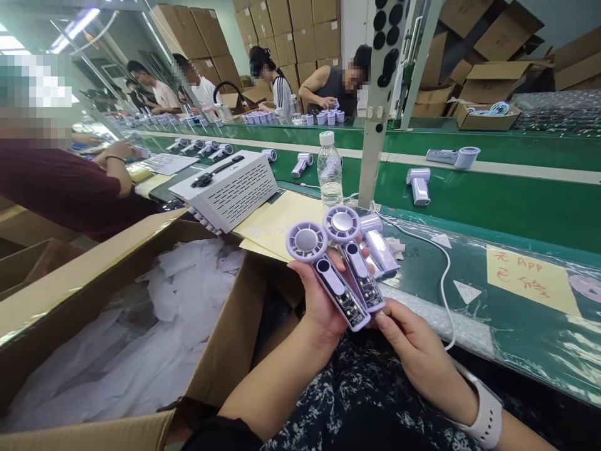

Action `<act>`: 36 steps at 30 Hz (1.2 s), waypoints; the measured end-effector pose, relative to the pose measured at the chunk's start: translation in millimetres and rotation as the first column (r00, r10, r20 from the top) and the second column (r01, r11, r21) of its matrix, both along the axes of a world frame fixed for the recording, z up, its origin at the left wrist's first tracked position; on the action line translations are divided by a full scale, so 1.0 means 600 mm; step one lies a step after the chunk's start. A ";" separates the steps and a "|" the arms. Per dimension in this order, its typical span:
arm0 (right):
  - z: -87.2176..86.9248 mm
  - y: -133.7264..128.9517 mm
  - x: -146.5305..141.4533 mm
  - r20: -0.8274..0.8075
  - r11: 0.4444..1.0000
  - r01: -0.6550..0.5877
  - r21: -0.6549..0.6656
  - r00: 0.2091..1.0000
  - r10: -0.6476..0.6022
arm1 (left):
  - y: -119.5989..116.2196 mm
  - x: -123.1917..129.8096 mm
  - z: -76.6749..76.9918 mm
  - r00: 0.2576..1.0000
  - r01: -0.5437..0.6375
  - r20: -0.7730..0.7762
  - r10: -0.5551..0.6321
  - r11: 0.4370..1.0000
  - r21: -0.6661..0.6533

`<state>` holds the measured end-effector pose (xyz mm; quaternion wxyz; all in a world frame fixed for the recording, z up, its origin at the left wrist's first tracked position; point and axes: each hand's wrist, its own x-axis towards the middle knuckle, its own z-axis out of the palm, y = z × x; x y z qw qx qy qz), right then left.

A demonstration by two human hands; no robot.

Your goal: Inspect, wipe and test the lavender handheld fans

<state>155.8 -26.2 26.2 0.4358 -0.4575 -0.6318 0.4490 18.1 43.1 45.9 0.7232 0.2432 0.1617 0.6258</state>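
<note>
Two lilac handheld fans [331,285] lie side by side in my left hand [323,307], whose fingers wrap round their handles. Both have round grilles with silver centres, and circuit boards show through their handle fronts. My right hand [408,335] pinches the lower end of the right-hand fan [359,275] between thumb and fingers. Just behind them, another lilac fan [379,247] lies on the green bench, partly hidden by my fingers and the held fans.
Left of me stands an open carton [220,338] of thin white bags [188,294]. A vented metal box [239,191], a water bottle [330,169] and a post [375,113] line the bench. Fans lie on the green conveyor [498,207]. A white cable [436,247] curves rightward. Several people work nearby.
</note>
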 end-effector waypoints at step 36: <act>0.028 0.205 0.108 0.339 0.682 0.252 0.687 0.719 -0.607 | -0.020 -0.039 -0.030 0.971 0.233 -0.039 -0.238 0.968 -0.096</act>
